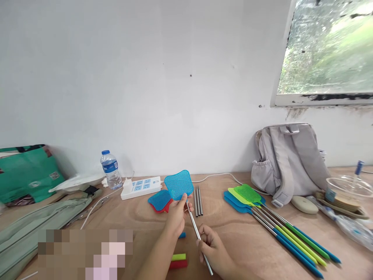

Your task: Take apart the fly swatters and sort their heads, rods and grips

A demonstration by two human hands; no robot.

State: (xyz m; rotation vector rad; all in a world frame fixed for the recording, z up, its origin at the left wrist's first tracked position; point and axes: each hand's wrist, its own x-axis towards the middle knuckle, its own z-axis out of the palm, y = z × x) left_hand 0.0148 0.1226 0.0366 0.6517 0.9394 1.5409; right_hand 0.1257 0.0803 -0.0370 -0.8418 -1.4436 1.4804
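Note:
A blue mesh fly swatter head (179, 185) points upward in my left hand (177, 216), its neck pinched between thumb and fingers. From there a thin metal rod (193, 223) slopes down to the right, and my right hand (212, 245) grips it lower down. Fingers cover the joint between head and rod. Just behind my left hand, a blue swatter head (159, 198) lies over a red one (163, 209). Several loose metal tubes (198, 200) rest beyond my hands. Blue (182, 235), yellow-green (179, 257) and red (178, 264) handle pieces lie partly hidden by my left forearm.
Several swatters with long coloured handles (294, 237) lie to the right. Behind them sit a grey backpack (287, 163) and a clear plastic container (349, 186). Leftward are a power strip (142, 188), a water bottle (110, 170), a green bag (30, 173) and grey-green fabric (43, 227).

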